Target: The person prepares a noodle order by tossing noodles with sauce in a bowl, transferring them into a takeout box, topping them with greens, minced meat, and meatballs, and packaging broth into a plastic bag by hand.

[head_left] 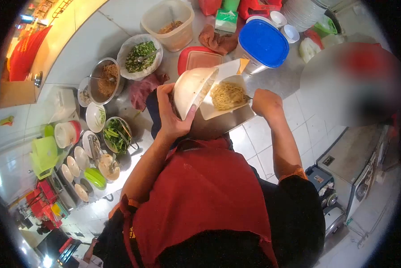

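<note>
My left hand (172, 117) is closed around a white bowl (192, 87), tipped on its side with its mouth toward an open paper takeaway box (208, 112). In the box lies a heap of yellow noodles (227, 96). From the right, my right hand (267, 103) grips a metal utensil (248, 98) whose end is in the noodles; whether it is a fork or a spoon is hidden. The box's raised lid flap (229, 69) stands behind the noodles. Bowl and box are side by side at the counter's front edge.
Left along the counter are a bowl of chopped greens (141, 57), a metal bowl of brown mince (107, 79) and leafy greens (117, 135). A blue-lidded tub (263, 42) and a red-rimmed lid (199, 60) sit behind the box. Another person (354, 85) is at right.
</note>
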`<state>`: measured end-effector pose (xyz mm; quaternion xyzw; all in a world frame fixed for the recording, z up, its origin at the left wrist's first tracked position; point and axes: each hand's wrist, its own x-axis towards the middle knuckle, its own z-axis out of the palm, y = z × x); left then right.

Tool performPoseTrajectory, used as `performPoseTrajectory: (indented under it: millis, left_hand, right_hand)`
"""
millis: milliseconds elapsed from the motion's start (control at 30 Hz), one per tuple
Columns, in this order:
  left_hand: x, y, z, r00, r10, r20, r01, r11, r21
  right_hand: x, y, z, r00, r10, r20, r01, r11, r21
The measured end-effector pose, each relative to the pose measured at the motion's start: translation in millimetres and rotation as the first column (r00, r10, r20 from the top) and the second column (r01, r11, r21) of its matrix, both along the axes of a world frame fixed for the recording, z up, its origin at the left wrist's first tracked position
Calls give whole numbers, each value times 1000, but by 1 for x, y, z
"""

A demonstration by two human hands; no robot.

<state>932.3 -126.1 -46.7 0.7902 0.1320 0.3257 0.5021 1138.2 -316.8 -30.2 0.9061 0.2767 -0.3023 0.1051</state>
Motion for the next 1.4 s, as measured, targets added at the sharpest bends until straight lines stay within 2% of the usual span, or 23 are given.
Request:
performPoseTrajectory:
  millis: [100,200,333,400,467,533,600,633,733,800,867,933,1000,1067,1100,1133,1167,1200,1267,1300,1333,1367,1400]
  left_hand:
    - [0,-13,15,999,-14,51,23,983,-183]
    - [-6,-13,20,999,-1,39,10,971,-240]
    - [-21,-6,22,999,29,38,-20,972,-233]
    - [-31,-9,28,996,92,9,-87,961,-264]
    - [-41,-5,30,979,185,90,-97,800,-592]
    - [-60,0,34,968,239,76,-131,740,-660]
    - [-82,4,42,930,346,123,8,316,-949]
    - [-90,5,52,907,412,85,-32,269,-963]
    - [-141,19,58,807,578,123,-75,306,-949]
    - [-187,33,54,733,674,91,-198,340,-919]
    - [-226,44,62,630,753,189,-247,425,-871]
    - [-274,53,66,577,794,192,-253,397,-882]
    - [-321,63,69,475,848,234,-316,413,-854]
    - [-371,69,67,370,887,276,-405,421,-811]
    - [-397,72,63,226,942,248,-468,328,-820]
    - [-424,76,59,79,972,223,-512,232,-827]
    - [-451,77,54,26,972,234,-524,213,-825]
    - [-480,80,47,3,971,240,-527,205,-825]
    - [-535,82,23,-55,977,207,-518,149,-843]
    - [-559,84,7,-13,969,245,-537,201,-820]
    - [-575,84,-7,-31,968,250,-535,195,-822]
    - [-590,86,-23,-86,992,95,-530,35,-847]
    - [-605,88,-42,-134,989,-63,-517,-124,-847]
  right_hand:
    - [0,-9,18,996,-60,61,59,998,22]
    - [-5,-22,23,994,-39,106,36,999,35]
    - [-15,-32,-20,992,-3,124,-3,999,53]
    - [-12,-30,-38,981,24,191,-64,977,205]
    - [-12,-30,-30,973,-2,230,-59,964,259]
    - [-17,-29,-15,966,-21,257,-64,946,317]
    - [-20,-31,-5,967,-9,256,-35,985,167]
    - [-19,-38,-8,961,34,273,-87,979,183]
    - [-17,-52,-11,917,94,387,-201,948,247]
    - [-21,-46,4,927,149,345,-245,936,253]
    - [-7,-43,-30,943,173,285,-266,905,331]
    - [1,-48,-58,953,187,237,-270,881,389]
    - [5,-50,-64,948,201,247,-222,973,59]
    - [7,-67,-56,899,207,386,-300,934,197]
    - [9,-68,-42,907,221,358,-299,937,180]
    - [-3,-63,-15,954,76,291,-177,924,339]
    - [-15,-62,6,961,58,270,-178,878,444]
    - [-26,-62,28,969,43,245,-172,825,538]
    - [-51,-53,77,999,0,44,-20,896,443]
    - [-69,-39,101,999,20,49,-40,895,444]
    - [-94,-25,123,988,-25,-153,92,887,453]
    - [-117,-13,136,935,-68,-349,226,873,433]
    - [-136,1,139,937,-60,-345,217,872,439]
